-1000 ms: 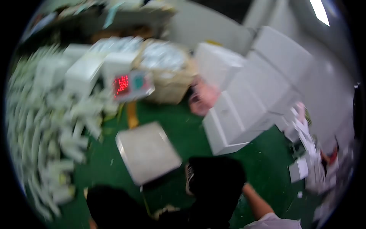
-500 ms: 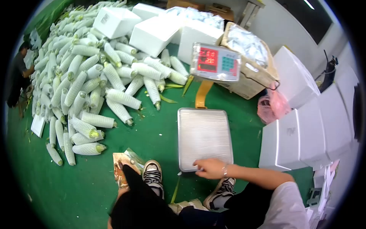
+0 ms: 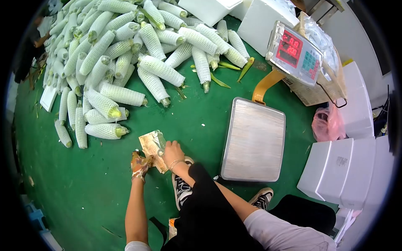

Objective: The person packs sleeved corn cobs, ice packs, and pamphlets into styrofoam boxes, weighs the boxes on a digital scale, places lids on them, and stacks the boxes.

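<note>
My left hand (image 3: pixel 141 164), in a brown-and-orange patterned glove, is low over the floor at the left edge of a flat tan packet (image 3: pixel 149 143). Its fingers are apart; whether they touch the packet is unclear. From the other side my right hand (image 3: pixel 172 154), bare with a bracelet at the wrist, has its fingers closed on a clear plastic piece (image 3: pixel 159 140) lying over the packet. The fingertips are partly hidden. To the right stands a platform scale (image 3: pixel 255 142) with a bare metal plate and a lit red display (image 3: pixel 289 48).
Corn cobs in white foam nets (image 3: pixel 163 71) are heaped on the green floor (image 3: pixel 192 144) at the upper left. White foam boxes (image 3: pixel 335 171) line the right side. A pink plastic bag (image 3: pixel 328 123) and a crate (image 3: pixel 312 90) lie behind the scale. Another person (image 3: pixel 31 50) is at far left.
My right hand has moved left from the scale's front edge to the packet. The gloved left hand has come up beside the packet. The view has shifted, and the packet stays on the floor.
</note>
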Demonstrator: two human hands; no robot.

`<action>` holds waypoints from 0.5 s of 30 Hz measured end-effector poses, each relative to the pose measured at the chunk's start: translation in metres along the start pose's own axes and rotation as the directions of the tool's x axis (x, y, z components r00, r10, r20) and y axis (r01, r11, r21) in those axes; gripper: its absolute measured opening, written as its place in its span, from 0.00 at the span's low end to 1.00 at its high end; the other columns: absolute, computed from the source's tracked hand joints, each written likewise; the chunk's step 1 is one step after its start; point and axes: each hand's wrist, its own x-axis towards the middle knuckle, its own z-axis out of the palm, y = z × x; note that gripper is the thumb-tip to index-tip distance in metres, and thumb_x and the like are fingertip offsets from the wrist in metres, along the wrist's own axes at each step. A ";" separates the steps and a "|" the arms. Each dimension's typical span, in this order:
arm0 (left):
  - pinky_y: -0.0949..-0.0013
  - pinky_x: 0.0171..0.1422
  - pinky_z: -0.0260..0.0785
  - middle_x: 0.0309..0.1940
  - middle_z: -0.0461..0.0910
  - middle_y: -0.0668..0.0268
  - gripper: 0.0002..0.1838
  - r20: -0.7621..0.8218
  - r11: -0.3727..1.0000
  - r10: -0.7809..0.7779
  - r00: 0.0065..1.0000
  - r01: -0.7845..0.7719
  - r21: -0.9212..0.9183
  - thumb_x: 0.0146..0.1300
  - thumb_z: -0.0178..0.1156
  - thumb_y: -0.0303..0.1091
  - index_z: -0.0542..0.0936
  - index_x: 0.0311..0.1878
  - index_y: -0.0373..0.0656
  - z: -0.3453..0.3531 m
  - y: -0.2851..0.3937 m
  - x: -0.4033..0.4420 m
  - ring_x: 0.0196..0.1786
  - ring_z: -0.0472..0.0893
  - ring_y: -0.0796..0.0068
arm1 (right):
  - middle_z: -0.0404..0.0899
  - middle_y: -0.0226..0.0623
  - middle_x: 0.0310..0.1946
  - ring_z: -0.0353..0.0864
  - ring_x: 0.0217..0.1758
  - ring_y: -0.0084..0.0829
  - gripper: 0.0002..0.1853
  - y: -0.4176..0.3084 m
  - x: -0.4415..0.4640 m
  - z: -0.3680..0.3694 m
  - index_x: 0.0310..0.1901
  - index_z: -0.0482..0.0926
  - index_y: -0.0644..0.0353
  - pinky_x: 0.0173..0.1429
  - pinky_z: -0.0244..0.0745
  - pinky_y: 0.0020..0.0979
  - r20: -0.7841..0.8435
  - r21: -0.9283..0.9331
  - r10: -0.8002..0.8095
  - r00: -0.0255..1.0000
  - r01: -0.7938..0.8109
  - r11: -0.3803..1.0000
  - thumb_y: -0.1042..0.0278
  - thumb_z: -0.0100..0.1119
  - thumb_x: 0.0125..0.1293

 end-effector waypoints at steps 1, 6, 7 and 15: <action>0.63 0.34 0.74 0.27 0.80 0.59 0.28 -0.090 0.972 0.039 0.995 -0.058 -0.227 0.46 0.71 0.45 0.73 0.41 0.33 0.001 0.011 -0.007 0.30 0.80 0.63 | 0.71 0.51 0.42 0.73 0.49 0.49 0.19 0.002 0.001 0.009 0.43 0.70 0.68 0.52 0.73 0.39 -0.008 -0.043 0.002 1.000 -0.002 0.999 0.71 0.63 0.49; 0.63 0.38 0.73 0.29 0.79 0.58 0.18 0.039 0.846 0.066 0.997 -0.035 -0.532 0.45 0.70 0.33 0.76 0.35 0.33 0.044 -0.018 0.030 0.34 0.79 0.63 | 0.70 0.53 0.45 0.72 0.52 0.50 0.20 0.003 0.002 0.011 0.46 0.70 0.68 0.54 0.72 0.40 0.031 0.078 0.067 0.997 -0.069 0.995 0.70 0.62 0.52; 0.62 0.39 0.72 0.29 0.79 0.58 0.17 -0.061 0.818 0.106 0.992 -0.122 -0.562 0.44 0.70 0.33 0.77 0.35 0.34 0.063 -0.030 0.042 0.35 0.79 0.62 | 0.70 0.53 0.46 0.72 0.52 0.50 0.21 0.003 0.003 0.005 0.47 0.70 0.68 0.55 0.72 0.41 0.101 0.143 0.062 0.993 -0.076 0.987 0.70 0.61 0.53; 0.61 0.47 0.72 0.47 0.73 0.55 0.32 -0.371 0.989 -0.143 0.918 0.150 -0.010 0.40 0.71 0.45 0.72 0.48 0.39 0.056 0.036 0.023 0.44 0.77 0.56 | 0.79 0.49 0.38 0.80 0.43 0.44 0.15 0.034 -0.060 -0.068 0.46 0.73 0.63 0.47 0.74 0.37 -0.022 0.491 -0.086 0.996 0.085 0.867 0.66 0.56 0.58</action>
